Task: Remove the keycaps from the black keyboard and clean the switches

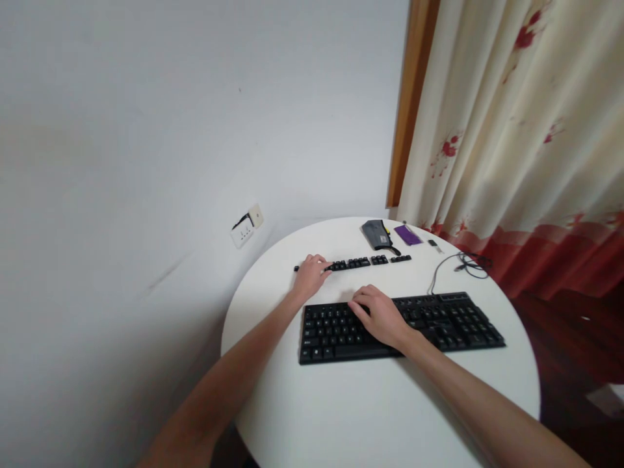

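A full-size black keyboard (336,331) lies on the round white table (316,409). Behind it, a row of loose black keycaps (359,262) is laid out in groups. My left hand (311,274) is at the left end of this row, thumb and forefinger closing around a keycap there; its other fingers curl over the row. On the keyboard's upper edge rests my right hand (380,314), fingers bent and the thumb tip near the forefinger. Whatever lies between those fingertips is hidden, and the hand covers some keys.
Toward the back of the table lie a grey pouch (375,234), a purple cloth (407,235) and a small black-ended item (433,243). A coiled cable (470,263) sits near the right edge. A wall socket (242,231) is at left, a curtain (487,130) at right.
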Action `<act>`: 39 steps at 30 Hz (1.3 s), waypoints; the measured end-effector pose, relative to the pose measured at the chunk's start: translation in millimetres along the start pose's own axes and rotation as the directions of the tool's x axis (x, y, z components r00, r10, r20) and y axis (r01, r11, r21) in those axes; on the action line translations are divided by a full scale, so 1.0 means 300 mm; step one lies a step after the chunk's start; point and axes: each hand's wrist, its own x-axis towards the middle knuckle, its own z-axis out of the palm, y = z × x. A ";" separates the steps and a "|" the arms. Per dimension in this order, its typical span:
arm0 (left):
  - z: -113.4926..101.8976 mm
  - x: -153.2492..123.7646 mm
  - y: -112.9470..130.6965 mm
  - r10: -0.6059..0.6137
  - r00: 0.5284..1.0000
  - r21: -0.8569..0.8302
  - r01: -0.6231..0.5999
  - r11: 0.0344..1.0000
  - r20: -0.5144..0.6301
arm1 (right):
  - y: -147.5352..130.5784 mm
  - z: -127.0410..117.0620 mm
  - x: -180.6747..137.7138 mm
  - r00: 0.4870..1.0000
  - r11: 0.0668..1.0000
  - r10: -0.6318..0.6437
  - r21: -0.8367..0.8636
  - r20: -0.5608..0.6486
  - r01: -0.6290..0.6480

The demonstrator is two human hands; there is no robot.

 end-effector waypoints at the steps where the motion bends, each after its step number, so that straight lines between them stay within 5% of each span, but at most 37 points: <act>1: 0.010 0.004 -0.002 0.005 1.000 0.011 -0.005 1.000 -0.003 | 0.001 -0.002 0.000 1.000 1.000 0.000 -0.001 0.002 0.000; 19: 0.047 -0.024 -0.031 0.024 0.998 -0.100 -0.030 0.995 -0.060 | 0.024 0.005 0.009 1.000 1.000 0.003 0.011 -0.012 -0.003; 32: 0.045 -0.008 -0.011 -0.016 0.999 -0.146 0.022 0.989 0.047 | 0.039 0.013 0.011 1.000 0.999 0.017 0.039 -0.007 -0.016; 39: -0.071 -0.069 0.122 0.209 0.978 -0.497 -0.187 0.847 -0.013 | 0.065 0.024 0.021 0.985 0.979 0.072 0.199 -0.155 -0.041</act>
